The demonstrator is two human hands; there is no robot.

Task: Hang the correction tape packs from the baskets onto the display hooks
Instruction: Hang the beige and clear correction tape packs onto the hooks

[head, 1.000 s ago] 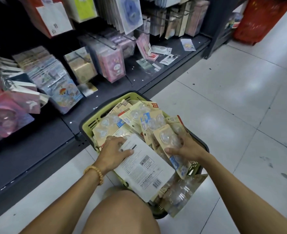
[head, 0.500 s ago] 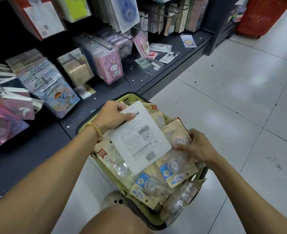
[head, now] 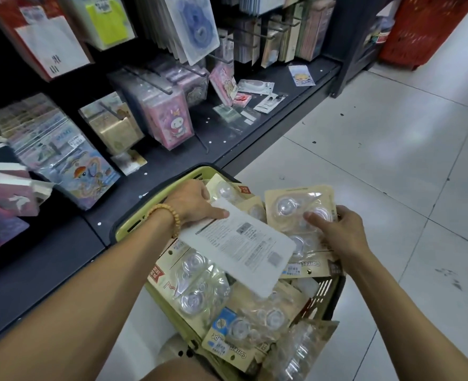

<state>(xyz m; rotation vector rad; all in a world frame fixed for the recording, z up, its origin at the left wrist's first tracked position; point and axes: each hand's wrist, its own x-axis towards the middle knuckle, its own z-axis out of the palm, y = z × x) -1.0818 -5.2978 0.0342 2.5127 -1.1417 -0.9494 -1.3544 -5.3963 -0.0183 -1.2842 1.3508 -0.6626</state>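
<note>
White-backed pack [head: 238,244] in left hand [head: 191,203].

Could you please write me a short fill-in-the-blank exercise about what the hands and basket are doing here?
1. The left hand holds a white printed card pack with its ___ side up.
2. The packs lie in a yellow-green plastic ___.
3. A beaded bracelet sits on the ___ wrist.
4. The right hand grips a beige blister pack of clear ___ tape dispensers.

Answers: back; basket; left; correction

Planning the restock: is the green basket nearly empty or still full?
Still full. The green basket is heaped above its rim with correction tape packs, while the left hand and right hand each hold one.
</note>
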